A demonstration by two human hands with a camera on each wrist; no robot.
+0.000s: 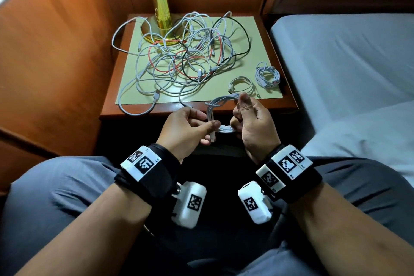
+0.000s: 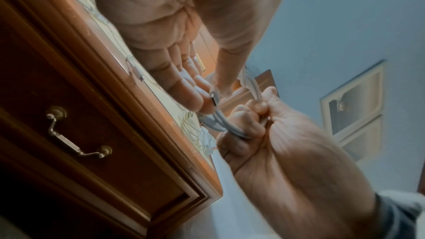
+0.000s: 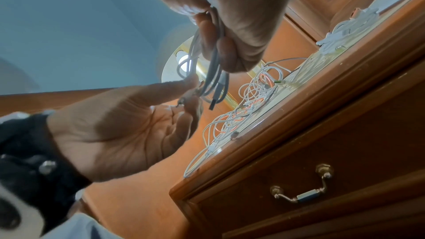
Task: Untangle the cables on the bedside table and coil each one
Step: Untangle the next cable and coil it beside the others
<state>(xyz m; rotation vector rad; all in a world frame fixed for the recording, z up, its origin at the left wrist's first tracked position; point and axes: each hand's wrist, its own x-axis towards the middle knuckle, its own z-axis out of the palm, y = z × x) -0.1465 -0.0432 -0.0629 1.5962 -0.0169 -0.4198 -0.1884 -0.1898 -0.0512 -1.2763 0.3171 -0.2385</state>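
Tangle (image 1: 179,51) at 12 o'clock on the desk (image 1: 139,110): thin, glossy loops of white, red and black cable, still knotted beside the brass lamp base (image 1: 156,29). Most work remains.

Left hand (image 1: 186,127), 7 o'clock of the desk, pinches the white cable (image 1: 220,102) near its plug end. Right hand (image 1: 253,123) is curled round the gathered loops of the same cable; judged near-finished coiling.

At 4 o'clock, two finished white coils lie apart: one flat ring (image 1: 242,86), one bunched bundle (image 1: 267,76).
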